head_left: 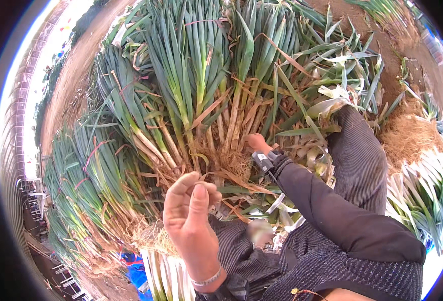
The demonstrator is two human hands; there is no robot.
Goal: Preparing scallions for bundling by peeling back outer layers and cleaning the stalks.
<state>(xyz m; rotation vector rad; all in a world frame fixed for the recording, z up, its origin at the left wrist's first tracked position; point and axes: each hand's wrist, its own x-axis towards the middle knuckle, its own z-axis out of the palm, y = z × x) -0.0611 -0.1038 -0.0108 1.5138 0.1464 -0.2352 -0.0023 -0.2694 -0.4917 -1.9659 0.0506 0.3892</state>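
Observation:
My left hand [191, 220] is raised in front of the piles, its fingers curled in and the thumb bent against them. Anything between those fingertips is too small to make out. Farther out and to the right, my right hand [257, 143] is closed at the lower stalks of a standing bunch of long green onions [236, 113]. Its fingers are partly hidden, so what it grips does not show. Dry brown leaves [209, 110] and tangled roots [234, 163] surround the stalk bases. Another bunch of green onions [181, 55] leans just left of it.
More untrimmed green onions [91, 170] are heaped at the left. Stripped leaves [332, 100] lie beyond my knee [357, 155]. Cleaned bundles with white stalks stand at right [422, 190] and lower left [163, 276], near a blue plastic sheet [137, 276]. Bare soil [76, 85] stretches behind.

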